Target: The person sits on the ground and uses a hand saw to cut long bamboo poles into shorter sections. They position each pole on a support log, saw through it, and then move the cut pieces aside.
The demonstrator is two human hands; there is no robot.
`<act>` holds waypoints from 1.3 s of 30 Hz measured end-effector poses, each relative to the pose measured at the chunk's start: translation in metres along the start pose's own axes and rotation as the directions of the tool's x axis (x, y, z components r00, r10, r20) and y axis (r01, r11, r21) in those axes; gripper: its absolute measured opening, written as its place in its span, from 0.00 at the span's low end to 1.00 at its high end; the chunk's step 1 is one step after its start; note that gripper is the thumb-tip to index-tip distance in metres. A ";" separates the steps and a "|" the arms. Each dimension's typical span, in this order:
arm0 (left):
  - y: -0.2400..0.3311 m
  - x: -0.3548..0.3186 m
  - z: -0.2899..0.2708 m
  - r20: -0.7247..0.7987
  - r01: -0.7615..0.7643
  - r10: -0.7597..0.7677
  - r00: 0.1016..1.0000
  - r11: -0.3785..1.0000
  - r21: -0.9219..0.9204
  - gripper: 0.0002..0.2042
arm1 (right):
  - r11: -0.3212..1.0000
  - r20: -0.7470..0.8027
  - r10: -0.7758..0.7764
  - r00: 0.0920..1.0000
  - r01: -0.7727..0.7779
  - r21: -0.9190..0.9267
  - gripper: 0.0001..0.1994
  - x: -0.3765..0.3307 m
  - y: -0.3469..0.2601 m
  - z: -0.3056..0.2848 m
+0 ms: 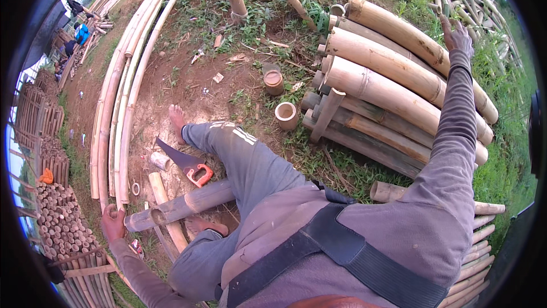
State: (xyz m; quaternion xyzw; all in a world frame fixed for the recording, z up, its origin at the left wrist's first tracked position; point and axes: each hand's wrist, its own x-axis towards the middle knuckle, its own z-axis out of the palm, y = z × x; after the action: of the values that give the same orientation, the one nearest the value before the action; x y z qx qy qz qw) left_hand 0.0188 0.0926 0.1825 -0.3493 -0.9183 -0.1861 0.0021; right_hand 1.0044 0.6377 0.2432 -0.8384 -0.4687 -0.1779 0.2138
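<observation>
From the head view, I take the bamboo pole lying across the ground under my legs as the landmark. My left hand is at its cut end, fingers curled round the rim of the pole and closed on it. The pole runs from that hand up and to the right, passing beneath my knee. Just above the pole, near its middle, lies a hand saw with an orange handle, blade pointing away toward my bare foot. A shorter bamboo piece crosses the pole close to my left hand.

Far to the right of the pole and well apart from it, my right hand reaches out over the stack of thick bamboo culms; the fingers are spread open, resting on the top culm, gripping nothing. Between the pole and that stack, two short cut bamboo rings stand on the dirt.
</observation>
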 end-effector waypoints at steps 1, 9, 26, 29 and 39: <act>-0.007 0.004 0.003 0.018 -0.009 0.010 1.000 1.000 -0.018 0.23 | 1.000 0.099 -0.029 0.995 0.027 0.016 0.43 0.006 -0.033 0.026; -0.020 -0.086 -0.009 0.092 0.106 -0.109 0.990 0.994 0.039 0.21 | 0.985 0.313 -0.168 0.935 0.143 0.099 0.51 -0.019 -0.030 0.128; -0.017 -0.118 0.013 -0.119 0.132 -0.133 0.984 0.991 -0.018 0.12 | -0.437 -0.473 -0.881 -0.006 0.394 0.809 0.13 -0.471 -0.429 -0.008; -0.053 -0.134 0.058 0.020 0.198 -0.198 0.980 0.980 0.024 0.14 | -0.408 -0.286 -0.880 -0.379 0.294 0.865 0.16 -0.575 -0.462 -0.014; -0.166 -0.086 0.144 0.101 0.322 -0.311 0.945 0.940 -0.111 0.19 | -0.259 0.133 -0.721 -0.680 0.443 0.858 0.30 -0.808 -0.514 0.134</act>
State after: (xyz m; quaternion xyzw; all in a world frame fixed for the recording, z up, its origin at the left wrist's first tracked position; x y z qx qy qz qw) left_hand -0.0050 -0.0268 -0.0199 -0.2038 -0.9483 -0.2268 -0.0878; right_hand 0.1725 0.3760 -0.1743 -0.0016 -0.9575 0.2380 -0.1631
